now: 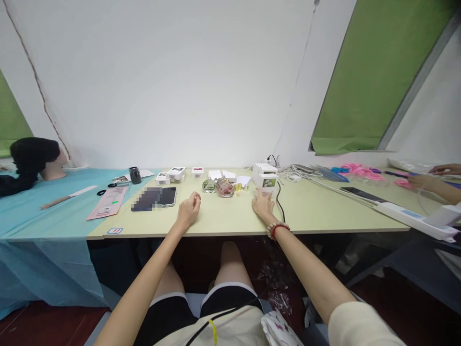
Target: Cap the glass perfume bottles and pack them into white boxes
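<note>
My left hand (189, 210) rests on the pale yellow tabletop with its fingers curled in, and nothing shows in it. My right hand (264, 206) reaches to a small white box (269, 183) with a green and white picture. Its fingers are apart, their tips at the lower front of the box. Between my hands, farther back, a clear ornament with green filling (209, 186) lies beside one with reddish-pink filling (225, 188). Small yellow pieces (238, 187) and white cards (244, 180) are to their right.
Left of my hands are a phone (169, 196), small white boxes (176, 172), a pink packet (110, 202), a knife (68, 197) and a dark jar (135, 175). A black cable (281, 204) crosses the front edge. A power strip (414, 221) and another person's hand (427, 182) are at right.
</note>
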Motion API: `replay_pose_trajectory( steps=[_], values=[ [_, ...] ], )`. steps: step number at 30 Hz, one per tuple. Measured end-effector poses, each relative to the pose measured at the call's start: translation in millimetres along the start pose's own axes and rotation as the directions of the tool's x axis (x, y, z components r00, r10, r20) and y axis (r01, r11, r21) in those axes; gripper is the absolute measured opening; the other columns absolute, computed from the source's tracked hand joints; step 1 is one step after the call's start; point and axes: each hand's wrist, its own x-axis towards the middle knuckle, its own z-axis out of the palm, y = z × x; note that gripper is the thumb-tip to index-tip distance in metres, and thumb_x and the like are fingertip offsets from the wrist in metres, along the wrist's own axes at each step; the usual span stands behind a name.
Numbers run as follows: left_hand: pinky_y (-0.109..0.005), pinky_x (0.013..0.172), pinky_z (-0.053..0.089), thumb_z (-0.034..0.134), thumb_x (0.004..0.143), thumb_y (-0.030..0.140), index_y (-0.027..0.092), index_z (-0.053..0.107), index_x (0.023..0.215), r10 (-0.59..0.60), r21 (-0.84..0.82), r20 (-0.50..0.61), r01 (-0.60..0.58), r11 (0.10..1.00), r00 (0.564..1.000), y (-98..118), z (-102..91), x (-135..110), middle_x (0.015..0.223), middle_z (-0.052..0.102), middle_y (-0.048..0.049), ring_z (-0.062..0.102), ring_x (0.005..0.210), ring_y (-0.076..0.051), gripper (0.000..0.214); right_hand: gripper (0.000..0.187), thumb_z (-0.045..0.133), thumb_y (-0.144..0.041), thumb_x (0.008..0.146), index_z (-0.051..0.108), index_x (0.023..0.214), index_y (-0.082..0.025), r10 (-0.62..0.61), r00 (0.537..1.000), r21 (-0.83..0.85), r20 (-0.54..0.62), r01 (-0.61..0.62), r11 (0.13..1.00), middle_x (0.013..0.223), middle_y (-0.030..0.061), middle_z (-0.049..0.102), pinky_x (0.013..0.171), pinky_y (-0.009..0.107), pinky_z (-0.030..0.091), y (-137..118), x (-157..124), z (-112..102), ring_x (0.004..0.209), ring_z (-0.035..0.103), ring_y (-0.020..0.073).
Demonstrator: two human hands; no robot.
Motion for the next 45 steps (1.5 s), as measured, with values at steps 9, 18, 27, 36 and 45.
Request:
replay_pose_trajectory(
  steps=[9, 18, 27, 36, 45],
  values=[
    [-0.022, 0.054, 0.031, 0.028, 0.088, 0.031, 0.022, 0.049, 0.089, 0.005, 0.019, 0.020, -0.005, 1.000, 1.000, 1.0, -1.2, 0.2, 0.052, 0.051, 0.0030, 0.049, 0.049, -0.013, 0.024, 0.051, 0.037, -0.028, 0.083, 0.038, 0.129, -0.007, 0.033, 0.998, 0.010, 0.053, -0.033, 0.999, 0.141, 0.0261, 0.015, 0.100, 0.052, 0.018, 4.2, 11.9, 11.9, 0.129, 0.025, 0.0348],
    [-0.022, 0.054, 0.028, 0.027, 0.088, 0.029, 0.022, 0.047, 0.085, 0.014, 0.044, 0.001, -0.014, 0.999, 1.000, 4.1, -1.5, 0.4, 0.052, 0.049, 0.0030, 0.048, 0.049, -0.013, 0.021, 0.053, 0.042, -0.034, 0.080, 0.042, 0.122, -0.002, 0.127, 0.992, 0.001, 0.020, -0.128, 0.992, 0.136, 0.0268, 0.027, 0.099, 0.051, 0.019, 3.7, 26.7, 16.2, 0.122, 0.033, 0.0361],
    [-0.022, 0.054, 0.029, 0.026, 0.088, 0.030, 0.021, 0.046, 0.085, 0.013, 0.029, 0.018, -0.013, 1.000, 1.000, 2.5, -2.6, 0.5, 0.053, 0.050, 0.0029, 0.049, 0.049, -0.013, 0.022, 0.061, 0.040, -0.037, 0.080, 0.037, 0.127, 0.002, 0.123, 0.989, -0.028, 0.081, -0.121, 0.992, 0.139, 0.0275, 0.025, 0.102, 0.050, 0.014, 5.8, 39.9, 23.6, 0.127, 0.028, 0.0334],
    [-0.022, 0.054, 0.030, 0.026, 0.089, 0.031, 0.021, 0.046, 0.085, 0.012, 0.038, 0.028, -0.013, 0.999, 1.000, 1.9, -1.6, 0.5, 0.053, 0.050, 0.0034, 0.049, 0.049, -0.012, 0.022, 0.077, 0.051, -0.039, 0.072, 0.019, 0.138, -0.014, 0.272, 0.959, 0.248, -0.076, -0.246, 0.937, 0.126, 0.0174, 0.043, 0.096, 0.042, 0.025, 17.2, 54.5, 13.7, 0.116, 0.042, 0.0290],
    [-0.022, 0.054, 0.030, 0.026, 0.089, 0.032, 0.021, 0.047, 0.087, -0.002, 0.045, 0.032, 0.001, 0.999, 0.999, 2.7, -0.5, 0.9, 0.054, 0.052, 0.0025, 0.050, 0.049, -0.013, 0.024, 0.083, 0.053, -0.038, 0.068, 0.016, 0.139, -0.014, 0.207, 0.977, 0.233, -0.046, -0.191, 0.954, 0.132, 0.0172, 0.038, 0.099, 0.041, 0.021, 23.6, 56.2, 16.8, 0.118, 0.040, 0.0285]
  ],
)
